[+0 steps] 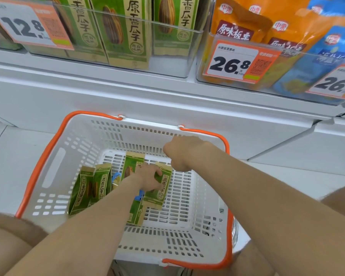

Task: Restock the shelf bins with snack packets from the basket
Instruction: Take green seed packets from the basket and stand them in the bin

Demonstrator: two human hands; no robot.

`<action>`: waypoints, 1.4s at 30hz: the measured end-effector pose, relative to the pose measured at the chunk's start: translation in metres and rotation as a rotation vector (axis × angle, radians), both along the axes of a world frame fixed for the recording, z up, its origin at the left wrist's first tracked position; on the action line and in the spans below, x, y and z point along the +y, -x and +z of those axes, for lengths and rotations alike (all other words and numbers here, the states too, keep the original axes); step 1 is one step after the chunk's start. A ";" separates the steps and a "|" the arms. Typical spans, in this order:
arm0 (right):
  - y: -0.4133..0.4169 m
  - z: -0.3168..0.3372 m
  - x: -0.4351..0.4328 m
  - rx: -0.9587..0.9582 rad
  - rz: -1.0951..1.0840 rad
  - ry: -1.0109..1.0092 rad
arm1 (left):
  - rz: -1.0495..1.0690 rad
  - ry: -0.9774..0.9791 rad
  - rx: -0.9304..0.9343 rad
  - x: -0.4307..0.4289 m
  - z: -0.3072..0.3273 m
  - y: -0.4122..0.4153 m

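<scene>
A white basket [54, 172] with orange handles stands on the floor below the shelf. Several green sunflower-seed packets lie in it. My left hand [150, 179] reaches down inside and grips one green packet [160, 193] near its top. Two more green packets [92, 188] lean at the basket's left side. My right hand [180, 153] hovers above the basket's far right part with fingers curled, holding nothing I can see. Above, a clear bin [167, 62] holds upright green packets [126, 30] of the same kind.
A clear bin [207, 76] at the upper right holds orange bags [245, 22] and blue bags [331, 46], with 26.8 price tags. A 12.8 price tag [28, 26] hangs at the upper left. A white shelf ledge [127, 96] juts out over the basket's far edge. My knees flank the basket.
</scene>
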State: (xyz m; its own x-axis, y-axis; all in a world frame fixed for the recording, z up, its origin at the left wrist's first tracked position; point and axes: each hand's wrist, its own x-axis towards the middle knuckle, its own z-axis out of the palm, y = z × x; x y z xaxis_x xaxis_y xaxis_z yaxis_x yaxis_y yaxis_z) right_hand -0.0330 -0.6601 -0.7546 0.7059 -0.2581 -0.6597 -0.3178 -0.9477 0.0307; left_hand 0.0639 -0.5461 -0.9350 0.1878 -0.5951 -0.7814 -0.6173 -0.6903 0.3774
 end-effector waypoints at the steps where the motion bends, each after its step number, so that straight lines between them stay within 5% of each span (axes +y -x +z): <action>1: 0.002 0.000 0.000 0.003 0.001 0.005 | 0.008 0.021 -0.010 0.000 -0.001 0.002; 12: 0.015 0.010 -0.011 0.016 -0.028 0.014 | 0.258 0.292 -0.011 -0.011 0.008 0.018; 23: 0.015 0.058 -0.015 -0.093 -0.156 -0.004 | 0.497 0.454 0.230 0.001 0.064 0.003; 30: 0.029 0.106 -0.016 -0.204 -0.259 0.090 | 0.705 0.676 0.574 0.004 0.149 0.014; 33: 0.039 0.128 -0.020 -0.237 -0.376 -0.091 | 0.718 0.794 0.671 0.001 0.184 0.013; 37: 0.046 0.151 -0.026 -0.588 -0.677 -0.475 | 0.821 0.943 0.773 -0.004 0.232 0.013; 42: 0.048 0.159 -0.020 -0.751 -0.805 -0.687 | 0.857 1.057 0.757 0.001 0.270 0.013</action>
